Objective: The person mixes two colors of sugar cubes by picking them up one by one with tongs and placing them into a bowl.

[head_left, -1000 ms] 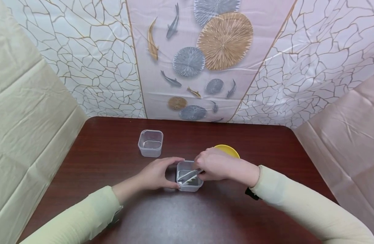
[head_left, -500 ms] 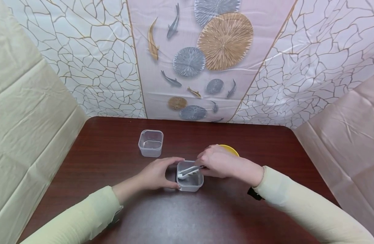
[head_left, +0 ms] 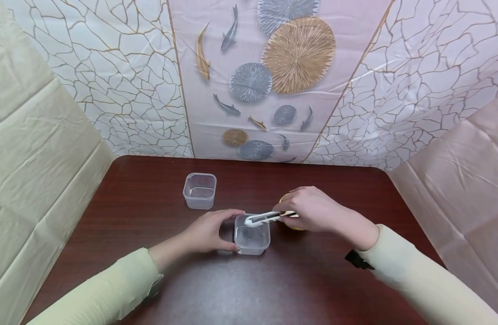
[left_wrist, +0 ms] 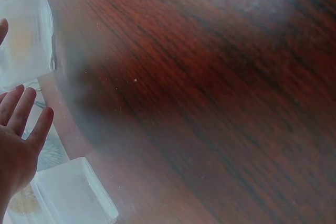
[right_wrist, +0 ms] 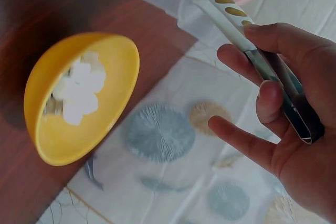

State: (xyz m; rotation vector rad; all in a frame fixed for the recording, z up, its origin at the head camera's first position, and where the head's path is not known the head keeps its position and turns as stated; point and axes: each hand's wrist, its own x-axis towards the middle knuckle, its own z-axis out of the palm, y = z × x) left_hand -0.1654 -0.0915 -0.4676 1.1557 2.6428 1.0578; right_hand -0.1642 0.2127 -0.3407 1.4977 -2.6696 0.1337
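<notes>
My left hand [head_left: 208, 230] holds the near clear plastic container [head_left: 252, 249] by its left side, thumb at the front corner and fingers at the back. In my right hand [head_left: 315, 208] are tongs [head_left: 267, 216] with a metal body and white slotted tips. The tips point left and stand close together over the container's back part. Beneath and behind the right hand is a yellow bowl [right_wrist: 118, 85], mostly hidden in the head view. The right wrist view shows white pieces [right_wrist: 81, 90] inside it.
A second clear plastic container [head_left: 200, 194] stands farther back on the left of the dark wood table [head_left: 151, 180]. Patterned cloth [head_left: 253, 122] hangs behind the table's far edge, and plain pale cloth [head_left: 33, 158] lines the left side.
My right hand has moved right with the tongs, lifting their tips from inside the near container to its back rim. My left hand and the container have stayed in place.
</notes>
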